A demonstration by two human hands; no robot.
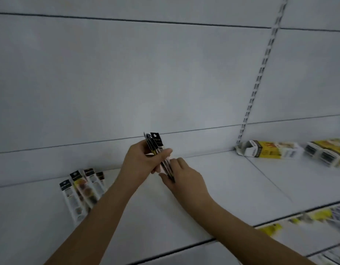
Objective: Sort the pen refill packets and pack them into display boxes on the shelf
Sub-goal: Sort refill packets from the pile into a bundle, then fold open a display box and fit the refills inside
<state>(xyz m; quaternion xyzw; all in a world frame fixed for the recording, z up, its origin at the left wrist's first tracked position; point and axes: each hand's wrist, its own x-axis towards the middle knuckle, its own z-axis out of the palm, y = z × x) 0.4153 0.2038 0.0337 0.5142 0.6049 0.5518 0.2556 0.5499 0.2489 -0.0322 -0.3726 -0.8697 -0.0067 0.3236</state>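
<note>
My left hand (144,159) grips a small bundle of pen refill packets (155,143), long clear sleeves with black header cards, held upright above the white shelf (213,188). My right hand (181,173) touches the lower end of the same bundle from the right, its fingers against the packets. Several more refill packets (79,190) lie fanned out flat on the shelf to the left of my left forearm. Two yellow-and-white display boxes lie at the far right of the shelf; the nearer one (268,149) has its end flap open.
The second display box (326,152) lies at the right edge. A slotted metal upright (261,73) runs up the white back panel. Blurred yellow goods (318,217) sit on the lower shelf at the bottom right.
</note>
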